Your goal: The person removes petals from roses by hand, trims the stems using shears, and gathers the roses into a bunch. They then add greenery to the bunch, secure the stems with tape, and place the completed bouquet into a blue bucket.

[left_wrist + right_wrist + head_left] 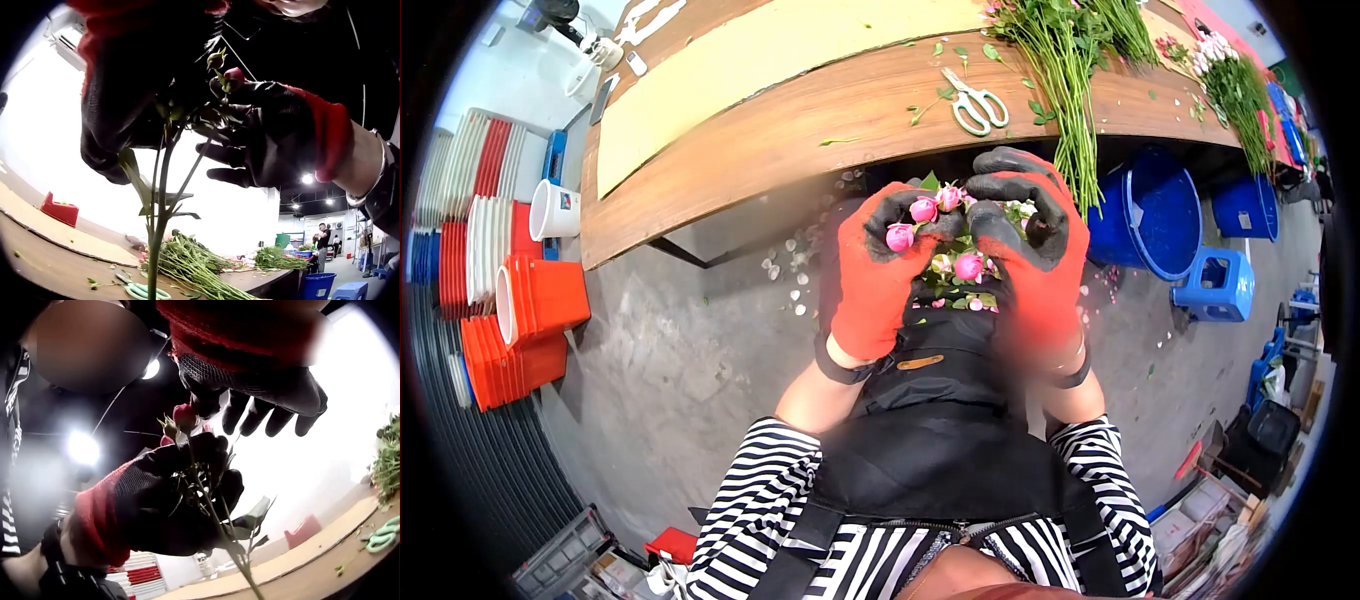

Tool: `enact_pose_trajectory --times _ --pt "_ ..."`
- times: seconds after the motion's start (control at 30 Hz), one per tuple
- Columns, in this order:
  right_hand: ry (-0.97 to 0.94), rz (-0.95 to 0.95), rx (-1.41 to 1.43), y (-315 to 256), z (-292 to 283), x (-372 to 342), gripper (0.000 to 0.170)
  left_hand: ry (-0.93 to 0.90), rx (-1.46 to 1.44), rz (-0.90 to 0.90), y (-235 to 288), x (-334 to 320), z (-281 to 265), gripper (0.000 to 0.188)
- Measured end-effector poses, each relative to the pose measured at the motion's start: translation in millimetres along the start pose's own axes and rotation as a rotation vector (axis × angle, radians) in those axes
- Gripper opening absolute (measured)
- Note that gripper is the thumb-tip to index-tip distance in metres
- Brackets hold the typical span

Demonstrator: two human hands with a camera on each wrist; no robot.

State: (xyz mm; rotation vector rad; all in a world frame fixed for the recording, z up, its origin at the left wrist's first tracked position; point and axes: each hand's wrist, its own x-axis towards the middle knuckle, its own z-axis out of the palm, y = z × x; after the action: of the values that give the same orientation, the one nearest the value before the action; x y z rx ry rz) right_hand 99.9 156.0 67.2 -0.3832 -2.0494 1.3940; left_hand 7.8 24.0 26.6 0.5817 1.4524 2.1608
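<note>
I have the pink rose spray up in front of my apron, near the desk edge, my left hand curled round its stem. My right hand is open at the blooms, fingers loosely bent and apart. Scissors and cut stems lie on the desk; a blue bucket stands on the floor.

1 blue stool stands on the grey floor near 2 blue buckets; orange bins sit stacked at left, near a white bucket.
</note>
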Motion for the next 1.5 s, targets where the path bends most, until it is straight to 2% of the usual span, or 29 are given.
enact_pose_trajectory --times 0.1,0.2,0.33,0.4,0.43,0.5,0.53,0.6,0.63,0.67,0.77,0.8,0.87,0.9,0.93,0.97,1.0,1.1,1.13,1.17,1.2,1.23,1.3,1.33,1.43,1.5 --pt "0.004 -0.083 -0.160 -6 1 -2 0.035 -0.018 0.094 0.042 1 -1 1 0.029" --pt "-0.014 -0.058 -0.080 1 3 0 0.032 -0.033 0.206 0.086 3 -2 2 0.030" --pt "0.006 0.129 0.229 3 5 -1 0.023 -0.028 0.177 0.093 -1 -2 0 0.028" --pt "-0.018 0.227 0.390 -1 5 1 0.020 -0.061 0.062 -0.004 0 -1 0 0.025" --pt "-0.015 0.312 0.516 3 5 1 0.021 -0.078 0.004 -0.053 1 -1 0 0.024" --pt "-0.008 0.479 0.767 19 6 1 0.024 -0.095 0.031 -0.029 2 0 0 0.023" --pt "0.002 0.440 0.859 23 6 2 0.031 -0.105 0.044 -0.016 4 1 0 0.023" --pt "0.088 0.278 0.664 18 7 5 0.035 -0.079 0.068 -0.023 9 0 3 0.022" --pt "0.132 0.198 0.564 13 6 6 0.037 -0.078 0.141 0.028 9 0 2 0.022" --pt "0.134 0.237 0.545 4 2 5 0.042 -0.076 0.213 0.076 10 0 2 0.022" --pt "-0.216 -0.152 -0.098 -12 -32 14 0.045 -0.083 0.375 0.151 14 -2 7 0.027" --pt "-0.201 -0.226 -0.299 -24 -32 14 0.040 -0.111 0.445 0.188 16 -3 7 0.028" --pt "-0.287 -0.380 -0.489 -32 -39 17 0.037 -0.183 0.602 0.308 20 -2 6 0.033" --pt "-0.321 -0.448 -0.608 -36 -47 19 0.035 -0.210 0.664 0.284 24 -4 5 0.032" --pt "-0.341 -0.462 -0.635 -36 -51 19 0.034 -0.220 0.733 0.393 20 -2 7 0.030" --pt "-0.359 -0.469 -0.676 -33 -54 19 0.035 -0.247 0.766 0.379 25 -3 11 0.030" --pt "-0.414 -0.444 -0.639 -35 -59 20 0.034 -0.311 0.789 0.440 22 0 9 0.028" --pt "-0.487 -0.352 -0.502 -19 -63 15 0.033 -0.478 0.755 0.501 21 -5 2 0.038" --pt "-0.501 -0.315 -0.478 -9 -62 13 0.032 -0.436 0.751 0.467 23 -13 5 0.039" --pt "-0.520 -0.286 -0.442 -4 -63 13 0.032 -0.471 0.735 0.551 20 -10 6 0.035" --pt "-0.575 -0.130 -0.355 -7 -69 13 0.038 -0.500 0.713 0.503 24 -10 11 0.034" --pt "-0.541 -0.048 -0.301 -7 -72 11 0.038 -0.524 0.697 0.451 30 -11 14 0.033" --pt "-0.476 0.106 -0.178 1 -72 3 0.037 -0.454 0.611 0.376 32 -13 16 0.024" --pt "-0.491 0.126 -0.253 5 -72 6 0.047 -0.402 0.597 0.335 29 -11 16 0.023" --pt "-0.277 -0.223 -0.065 15 -59 -1 0.049 -0.317 0.536 0.296 14 -12 5 0.026" --pt "-0.295 -0.165 0.045 14 -51 -8 0.049 -0.269 0.507 0.292 11 -14 2 0.027"
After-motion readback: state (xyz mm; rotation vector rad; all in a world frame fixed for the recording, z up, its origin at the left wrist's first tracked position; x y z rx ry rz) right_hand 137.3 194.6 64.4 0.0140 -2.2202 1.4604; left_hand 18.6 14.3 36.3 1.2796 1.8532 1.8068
